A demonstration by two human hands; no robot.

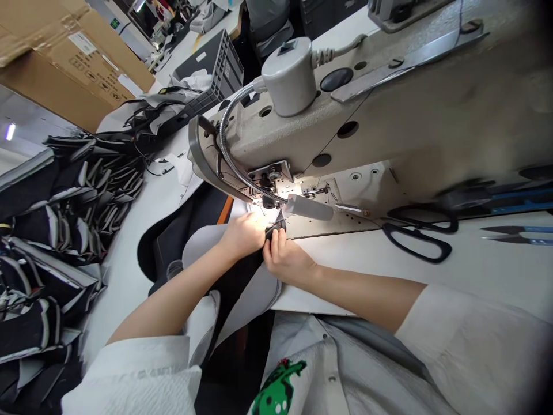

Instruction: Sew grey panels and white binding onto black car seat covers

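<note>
Under the lit head of an industrial sewing machine (242, 135), both my hands press on a piece of black and grey fabric (254, 294). My left hand (244, 236) has its fingers closed on the fabric just left of the needle area, partly washed out by the lamp glare. With fingers bent and pinching, my right hand (287, 259) grips the fabric's dark edge (276, 226) in front of the presser foot. The rest of the fabric spreads left over the table and hangs down towards my lap. Where the needle meets the cloth is hidden by glare and the lamp.
Right of my hands lie black-handled scissors (419, 233) and blue-handled thread snips (514, 234). A grey lamp head (310, 206) hangs close above my right hand. Stacked black and grey pieces (34, 259) fill the left side. Behind stand a grey crate (227, 66) and a cardboard box (86, 63).
</note>
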